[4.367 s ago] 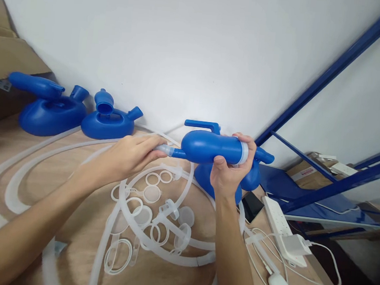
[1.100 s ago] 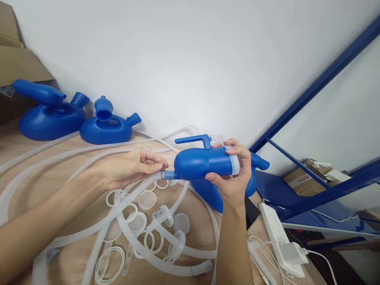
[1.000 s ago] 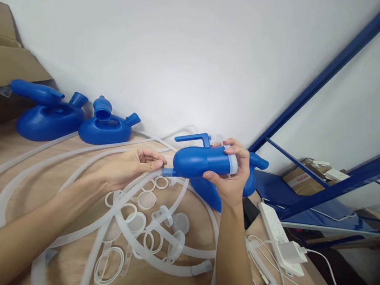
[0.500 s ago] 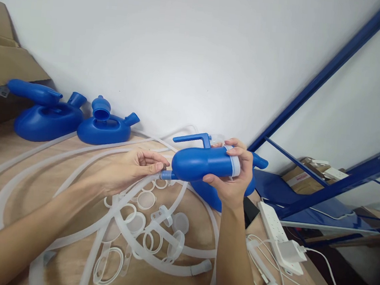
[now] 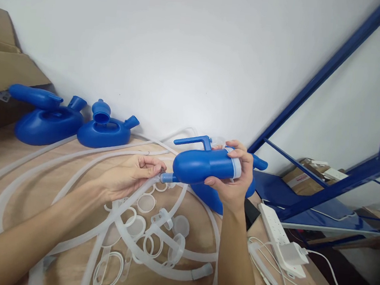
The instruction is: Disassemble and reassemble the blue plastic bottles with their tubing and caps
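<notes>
My right hand (image 5: pixel 235 176) wraps round a blue plastic urinal cup (image 5: pixel 196 165), held sideways above the table with its white collar toward my palm. From the cup's left end sticks a narrow spout, which sits in the end of a translucent hose (image 5: pixel 138 194). At that joint my left hand (image 5: pixel 141 173) pinches a small metal hose clamp (image 5: pixel 162 171) between thumb and fingers; its exact shape is partly hidden. Behind the cup stands a blue urinal bottle (image 5: pixel 208 198), mostly covered by the cup and my right hand. A blue handle (image 5: pixel 193 140) shows just above the cup.
Two more blue urinal bottles (image 5: pixel 49 124) stand at the back left, beside a cardboard box (image 5: pixel 12 69). Translucent hoses, clear caps (image 5: pixel 146 203) and white rings (image 5: pixel 108 271) lie below my hands. Right are a power strip (image 5: pixel 274 229), cables and a blue metal shelf (image 5: pixel 317 217).
My left hand has shifted slightly left and down with the clamp, and more of the spout shows between it and the cup. The right hand holds the cup nearly still.
</notes>
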Demonstrator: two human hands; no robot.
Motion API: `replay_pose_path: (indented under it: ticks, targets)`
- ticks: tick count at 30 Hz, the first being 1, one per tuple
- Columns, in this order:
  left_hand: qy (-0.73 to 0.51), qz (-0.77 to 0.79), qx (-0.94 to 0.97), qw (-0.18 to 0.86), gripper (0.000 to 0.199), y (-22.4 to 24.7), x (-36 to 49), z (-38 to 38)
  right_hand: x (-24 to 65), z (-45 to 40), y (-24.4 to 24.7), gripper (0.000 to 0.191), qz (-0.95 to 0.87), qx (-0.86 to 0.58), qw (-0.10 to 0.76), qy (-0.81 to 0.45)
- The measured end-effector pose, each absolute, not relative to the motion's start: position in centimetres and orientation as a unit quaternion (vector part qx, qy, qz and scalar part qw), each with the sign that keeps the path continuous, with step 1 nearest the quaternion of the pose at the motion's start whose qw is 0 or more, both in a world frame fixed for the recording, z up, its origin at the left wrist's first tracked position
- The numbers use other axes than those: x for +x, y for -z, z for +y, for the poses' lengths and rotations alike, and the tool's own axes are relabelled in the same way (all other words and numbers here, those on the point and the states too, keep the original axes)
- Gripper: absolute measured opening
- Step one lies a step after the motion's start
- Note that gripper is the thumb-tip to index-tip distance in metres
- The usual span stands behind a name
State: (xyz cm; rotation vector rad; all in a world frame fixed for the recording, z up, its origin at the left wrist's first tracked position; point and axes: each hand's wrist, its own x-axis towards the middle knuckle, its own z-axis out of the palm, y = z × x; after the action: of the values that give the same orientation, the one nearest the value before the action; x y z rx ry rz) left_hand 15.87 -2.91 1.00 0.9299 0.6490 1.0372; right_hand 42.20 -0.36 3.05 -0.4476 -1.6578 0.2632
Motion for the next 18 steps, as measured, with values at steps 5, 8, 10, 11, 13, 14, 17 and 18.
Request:
replay_pose_path:
  ticks: [5,8,10,11,13,14,17,18]
  targets:
    - [-0.518,0.309,0.445,0.662,0.037,-0.8,16.5,-3.1,42.1,-0.9,-3.2,0.061,-0.73,-0.216,0.644,-0.078]
    - [-0.531,0.33,0.474,0.619,0.04,-0.9,16.6,-3.4,41.9,-1.6,-3.7,0.059,-0.742,-0.2,0.637,-0.062]
    - [-0.528,0.352,0.5,0.589,0.041,-1.1,16.7,-3.6,41.7,-2.2,-4.2,0.056,-0.755,-0.191,0.626,-0.053]
    - [-0.522,0.363,0.516,0.574,0.04,-1.2,16.8,-3.7,41.6,-2.5,-4.4,0.055,-0.762,-0.189,0.617,-0.05]
    - [-0.514,0.376,0.545,0.545,0.038,-1.4,16.9,-4.0,41.4,-2.9,-4.6,0.053,-0.775,-0.187,0.601,-0.047]
    - [-0.516,0.379,0.555,0.531,0.037,-1.6,17.0,-4.1,41.4,-3.1,-4.7,0.052,-0.778,-0.189,0.598,-0.046]
    - [-0.529,0.387,0.57,0.495,0.036,-1.8,17.1,-4.4,41.4,-3.0,-4.6,0.054,-0.769,-0.208,0.604,-0.044]
    - [-0.529,0.389,0.576,0.487,0.037,-1.9,17.1,-4.5,41.5,-2.9,-4.5,0.056,-0.765,-0.216,0.605,-0.045]
